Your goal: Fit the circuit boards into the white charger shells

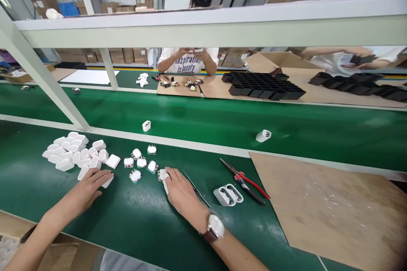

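Observation:
My left hand (pixel 88 190) reaches over the near side of a cluster of white oval shells (pixel 72 148), fingers stretched out and thumb apart. Its fingertips rest at a white shell (pixel 108 181), partly hidden under them. My right hand (pixel 183 192), with a watch at the wrist, has its fingers closed on a small white-topped circuit part (pixel 162 174), mostly covered by the fingers. Several similar white-topped circuit parts (pixel 141 162) lie between the two hands. Tweezers (pixel 196 189) lie on the green mat just right of my right hand.
An open white case (pixel 228 195) and red-handled pliers (pixel 244 181) lie to the right, beside a brown board (pixel 330 203). White cases (pixel 263 136) stand on the green belt (pixel 190 114). Across it, a person (pixel 190 60) sits near black trays (pixel 262 85). A shelf beam (pixel 203 34) crosses above.

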